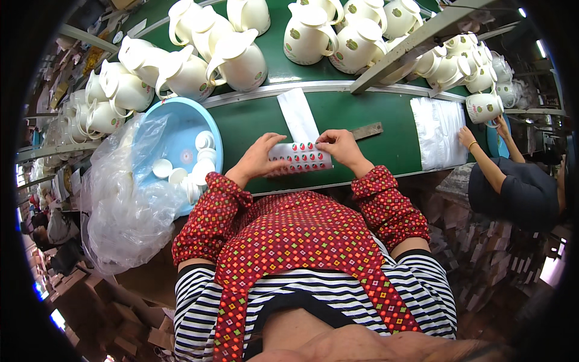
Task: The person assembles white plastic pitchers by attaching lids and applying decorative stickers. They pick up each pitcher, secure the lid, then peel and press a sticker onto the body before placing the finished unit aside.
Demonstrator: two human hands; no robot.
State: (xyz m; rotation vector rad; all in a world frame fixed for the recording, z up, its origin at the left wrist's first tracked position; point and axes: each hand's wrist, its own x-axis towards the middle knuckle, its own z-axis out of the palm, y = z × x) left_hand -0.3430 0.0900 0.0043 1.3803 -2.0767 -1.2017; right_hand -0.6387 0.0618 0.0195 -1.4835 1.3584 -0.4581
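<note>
A sheet of stickers [306, 159], with rows of small red and green round marks, is held out in front of my waist at the bench edge. My left hand [263, 158] is closed on its left end, thumb below and fingers above. At the upper right corner, my right hand [342, 147] pinches the sheet between thumb and fingers. Behind the sheet, a white folded strip [298, 113] lies on the green bench top. A flat metal bar [368, 131] rests just beyond my right hand.
Left of me, a light blue basin [218, 142] holds several white round lids [205, 158], with a clear plastic bag [123, 208] draped over it. Cream jugs [241, 63] crowd the far side. White plastic bags [439, 133] lie right. A slanted metal beam [416, 43] crosses above; a co-worker [512, 187] handles a jug.
</note>
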